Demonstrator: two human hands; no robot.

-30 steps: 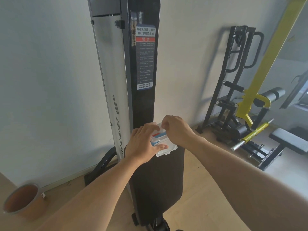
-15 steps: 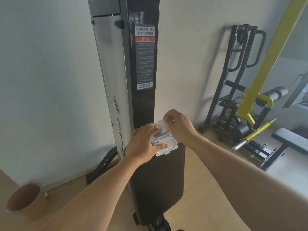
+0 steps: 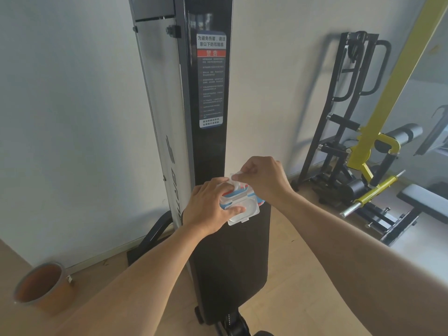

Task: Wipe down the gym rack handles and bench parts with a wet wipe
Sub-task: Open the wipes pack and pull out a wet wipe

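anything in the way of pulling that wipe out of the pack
Nothing visible. The pack's lid is flipped open, the left hand grips the wipe pack, and the right hand already pinches the wet wipe above the opening, with open space above it.

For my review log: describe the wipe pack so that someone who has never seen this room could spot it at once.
Start at the tall black upright panel with the warning sticker in mid-frame. In front of its lower part, the left hand holds the wipe pack. It is the only small white, blue and red item here, its clear lid flipped open, and the right hand pinches a white wipe at its opening.
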